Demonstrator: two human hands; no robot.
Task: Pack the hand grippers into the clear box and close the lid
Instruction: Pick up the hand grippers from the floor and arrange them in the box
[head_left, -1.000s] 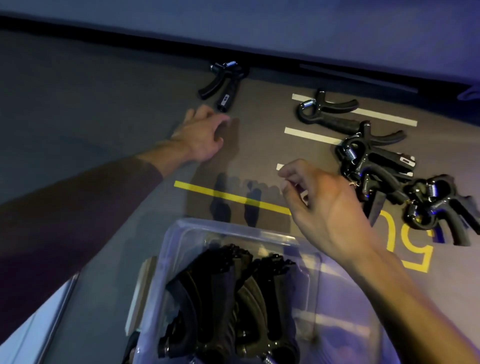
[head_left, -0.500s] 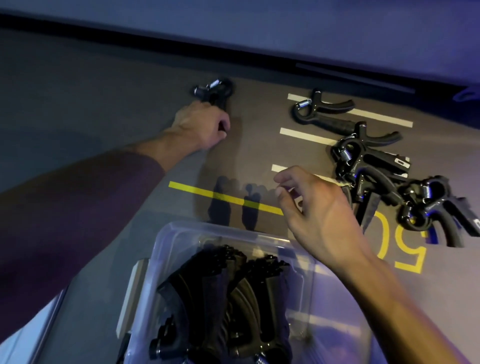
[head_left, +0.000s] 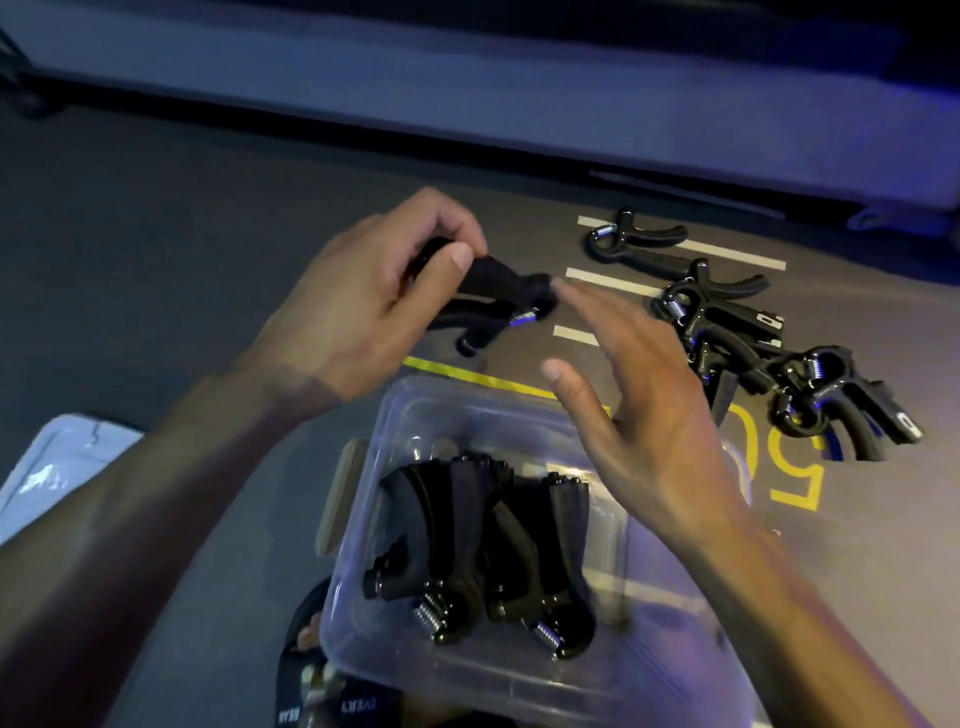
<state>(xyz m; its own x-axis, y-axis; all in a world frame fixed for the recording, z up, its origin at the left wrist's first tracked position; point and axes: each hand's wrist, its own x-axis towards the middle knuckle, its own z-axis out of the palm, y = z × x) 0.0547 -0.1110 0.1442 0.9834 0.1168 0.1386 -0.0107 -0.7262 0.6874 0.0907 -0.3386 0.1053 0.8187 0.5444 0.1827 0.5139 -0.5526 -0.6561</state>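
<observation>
My left hand (head_left: 363, 306) is closed around a black hand gripper (head_left: 498, 304) and holds it in the air just beyond the far edge of the clear box (head_left: 363, 571). My right hand (head_left: 644, 415) hovers open over the box's far right corner, fingers spread, fingertips close to the held gripper's spring end. Inside the box lie several black grippers (head_left: 483, 545), springs toward me. A loose pile of grippers (head_left: 737, 338) lies on the floor to the right.
The grey floor carries white stripes (head_left: 727, 254), a yellow line (head_left: 467, 376) and a yellow "50" (head_left: 795, 483). A white lid-like sheet (head_left: 57, 467) lies at the left. A wall base runs along the far side.
My left hand has lifted the far gripper off the floor and brought it back toward the box. My right hand has opened and risen beside it.
</observation>
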